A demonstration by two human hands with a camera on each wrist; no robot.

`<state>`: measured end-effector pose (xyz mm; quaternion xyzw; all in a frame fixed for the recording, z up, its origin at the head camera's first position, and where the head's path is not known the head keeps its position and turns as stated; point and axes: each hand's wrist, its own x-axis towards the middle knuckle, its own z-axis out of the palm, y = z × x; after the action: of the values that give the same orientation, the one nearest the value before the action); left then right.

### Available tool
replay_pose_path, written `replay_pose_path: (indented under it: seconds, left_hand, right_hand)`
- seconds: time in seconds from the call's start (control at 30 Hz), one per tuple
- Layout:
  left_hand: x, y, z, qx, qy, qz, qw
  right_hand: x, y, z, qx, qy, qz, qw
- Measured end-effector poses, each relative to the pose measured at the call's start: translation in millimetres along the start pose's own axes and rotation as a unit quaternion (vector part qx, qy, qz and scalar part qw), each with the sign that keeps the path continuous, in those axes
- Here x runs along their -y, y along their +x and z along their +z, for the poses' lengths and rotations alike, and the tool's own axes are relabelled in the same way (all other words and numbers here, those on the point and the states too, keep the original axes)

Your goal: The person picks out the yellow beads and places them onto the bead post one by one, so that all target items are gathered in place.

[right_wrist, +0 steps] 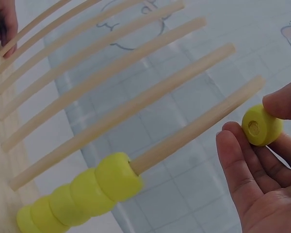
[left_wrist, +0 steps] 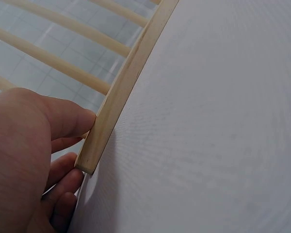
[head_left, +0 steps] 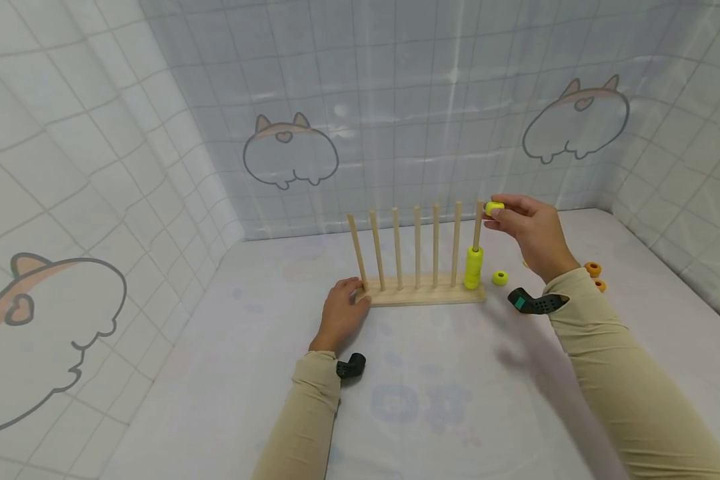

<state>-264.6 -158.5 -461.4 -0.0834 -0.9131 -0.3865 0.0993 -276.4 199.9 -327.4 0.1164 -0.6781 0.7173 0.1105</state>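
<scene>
A wooden peg rack (head_left: 423,297) stands on the white cloth, with a row of several upright pegs. My left hand (head_left: 340,313) grips the left end of its base, the thumb along the front edge in the left wrist view. Yellow beads (right_wrist: 82,196) are stacked on the lower part of the rightmost peg (right_wrist: 199,126). My right hand (head_left: 531,230) pinches another yellow bead (right_wrist: 262,125) between thumb and fingers. That bead is just right of the peg's top, off the peg, its hole visible in the right wrist view.
One loose yellow bead (head_left: 500,277) lies right of the rack. Two orange beads (head_left: 593,269) lie farther right, partly behind the right wrist. Another bit of yellow shows beside that hand. Tile-patterned sheets (head_left: 396,100) with cartoon drawings rise behind and at both sides.
</scene>
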Motion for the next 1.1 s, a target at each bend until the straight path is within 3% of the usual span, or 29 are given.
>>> replay_pose_path:
  seconds: [0.23,0.43,0.83,1.1]
  left_hand:
    - [0.9,1.1,-0.3,0.003,0.005,-0.003,1.0000]
    - [1.1,1.7,0.1,0.005,0.001,-0.011,0.9999]
    - [-0.5,0.1,0.5,0.003,-0.001,0.002,1.0000]
    - [-0.6,-0.6,0.1,0.003,0.003,-0.011,0.9999]
  right_hand:
    - [10.6,4.4,1.3,0.003,0.038,-0.019,0.999]
    - [17.3,6.9,3.8,0.003,0.038,-0.031,0.999]
    - [24.4,13.3,10.1,0.010,0.082,-0.047,0.995]
    - [23.6,12.0,13.4,0.009,0.061,-0.048,0.997]
